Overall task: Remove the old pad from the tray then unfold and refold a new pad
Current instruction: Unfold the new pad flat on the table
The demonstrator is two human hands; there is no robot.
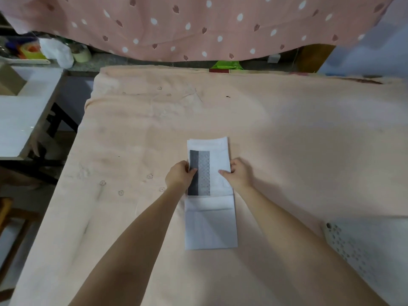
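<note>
Both hands pinch the long edges of the folded white absorbent pad with its grey quilted centre strip: the left hand has its thumb on the grey strip, the right hand grips the opposite white edge. The pad lies flat on the peach cloth-covered table, its long axis running straight away from the person, both hands equally near. A white perforated plastic basket sits well apart to the right, and nothing looks to block the next fold.
</note>
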